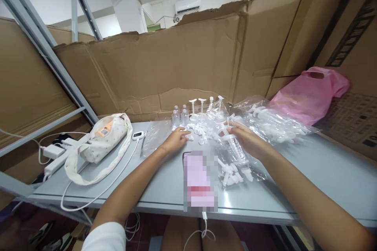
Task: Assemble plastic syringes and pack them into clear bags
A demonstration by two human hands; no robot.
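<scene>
My left hand [176,140] is at the near left edge of a pile of small white plastic parts [203,129]. Its fingertips are closed around a small white part at the edge of the pile. Over a clear plastic bag [235,153], my right hand [242,135] has thumb and fingers closed on a white plastic piece [223,132], whose exact shape is blurred. More white parts [231,174] lie in the near end of that bag. Behind the pile stand several clear small bottles [184,115] and white T-shaped pieces [202,105] set upright.
A phone [200,180] with blurred screen lies at the front edge, its cable hanging down. Left are a cloth bag [107,137], a white charging device [138,136] and a power strip [66,155]. A pink bag [309,96] and clear bags [277,125] are right. Cardboard [165,66] walls the back.
</scene>
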